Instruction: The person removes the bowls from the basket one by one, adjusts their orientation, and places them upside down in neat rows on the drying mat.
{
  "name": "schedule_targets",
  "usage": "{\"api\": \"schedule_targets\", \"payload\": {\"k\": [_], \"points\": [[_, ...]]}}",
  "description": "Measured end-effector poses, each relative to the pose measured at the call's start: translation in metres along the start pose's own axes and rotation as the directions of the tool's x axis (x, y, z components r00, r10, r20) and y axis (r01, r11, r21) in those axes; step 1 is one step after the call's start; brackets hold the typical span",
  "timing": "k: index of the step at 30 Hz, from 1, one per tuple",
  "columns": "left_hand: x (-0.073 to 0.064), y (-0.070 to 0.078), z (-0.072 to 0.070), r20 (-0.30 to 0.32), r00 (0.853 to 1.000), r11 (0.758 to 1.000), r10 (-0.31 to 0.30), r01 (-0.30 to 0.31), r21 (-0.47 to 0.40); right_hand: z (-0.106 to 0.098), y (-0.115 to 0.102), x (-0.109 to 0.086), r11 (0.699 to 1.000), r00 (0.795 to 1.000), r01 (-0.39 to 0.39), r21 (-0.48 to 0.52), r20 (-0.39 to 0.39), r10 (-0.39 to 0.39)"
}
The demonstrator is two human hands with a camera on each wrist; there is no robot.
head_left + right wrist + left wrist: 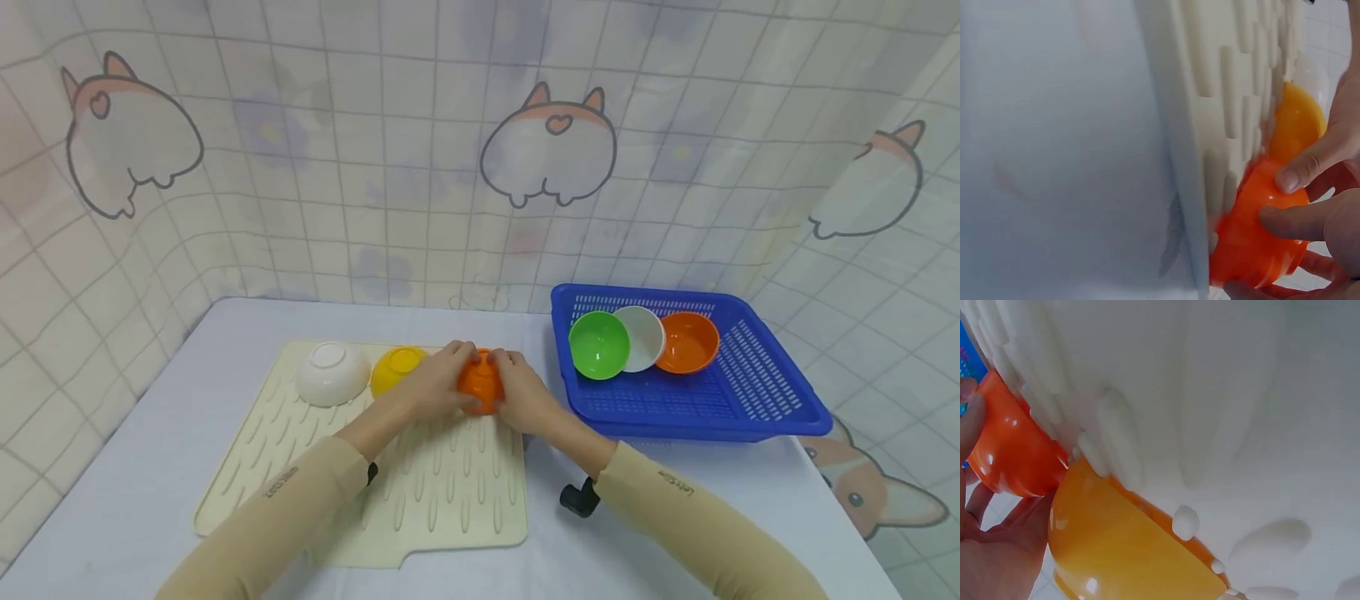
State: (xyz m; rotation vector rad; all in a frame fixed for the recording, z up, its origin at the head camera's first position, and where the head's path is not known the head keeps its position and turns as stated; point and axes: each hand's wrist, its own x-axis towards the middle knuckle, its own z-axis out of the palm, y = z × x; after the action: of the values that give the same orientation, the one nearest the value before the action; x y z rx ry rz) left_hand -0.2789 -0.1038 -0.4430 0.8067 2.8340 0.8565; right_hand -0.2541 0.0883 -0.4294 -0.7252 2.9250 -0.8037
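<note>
An orange bowl (481, 387) lies upside down at the far right corner of a cream drying mat (450, 500). From its left side my left hand (438, 385) holds it, thumb and fingers curved round the wall. My right hand (522, 396) grips the opposite side, its thumb pressed on the near wall in the right wrist view. Just left of it sits an upturned yellow bowl (1122, 544), partly covered by my left hand in the head view. Farther left is a white bowl (332, 375), also rim down.
At the right a blue plastic basket (690, 425) holds a green bowl (600, 346), a white bowl (641, 337) and an orange bowl (688, 343), leaning in a row. A white cloth (600, 550) covers the table. A patterned curtain (420, 167) hangs behind.
</note>
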Motion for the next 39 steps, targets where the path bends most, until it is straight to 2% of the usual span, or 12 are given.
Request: {"api": "schedule_targets", "payload": {"k": [6,10,18,21,26,33,35,39], "points": [[-0.001,0.004,0.002,0.014,1.0,0.999,-0.021,0.021,0.045,0.0,0.0,-0.003,1.0,0.999,0.029,-0.003,-0.022,-0.03],[-0.003,0.006,0.0,0.03,0.999,0.997,-0.033,0.031,0.069,-0.001,0.0,-0.004,1.0,1.0,0.015,0.011,-0.013,-0.015],[-0.01,0.003,-0.005,-0.007,0.999,0.995,0.036,-0.036,0.096,-0.014,-0.007,-0.014,0.998,1.0,-0.009,0.059,0.013,0.008],[-0.016,0.001,-0.01,-0.039,0.997,0.993,0.071,-0.067,0.095,-0.027,-0.012,-0.022,0.993,1.0,-0.013,0.12,0.004,0.012],[-0.029,-0.003,-0.024,-0.115,0.987,0.992,0.111,-0.103,0.074,-0.051,-0.011,-0.033,0.968,0.998,0.053,0.247,-0.042,-0.043],[-0.05,-0.011,-0.044,-0.217,0.967,0.991,0.133,-0.127,0.039,-0.086,0.005,-0.045,0.95,0.986,0.117,0.288,-0.145,-0.078],[-0.055,-0.016,-0.048,-0.237,0.962,0.991,0.132,-0.125,0.043,-0.097,0.011,-0.048,0.947,0.985,0.112,0.301,-0.158,-0.067],[-0.066,-0.03,-0.055,-0.283,0.952,0.993,0.115,-0.116,0.014,-0.116,0.029,-0.052,0.941,0.989,0.052,0.333,-0.148,-0.002]]}}
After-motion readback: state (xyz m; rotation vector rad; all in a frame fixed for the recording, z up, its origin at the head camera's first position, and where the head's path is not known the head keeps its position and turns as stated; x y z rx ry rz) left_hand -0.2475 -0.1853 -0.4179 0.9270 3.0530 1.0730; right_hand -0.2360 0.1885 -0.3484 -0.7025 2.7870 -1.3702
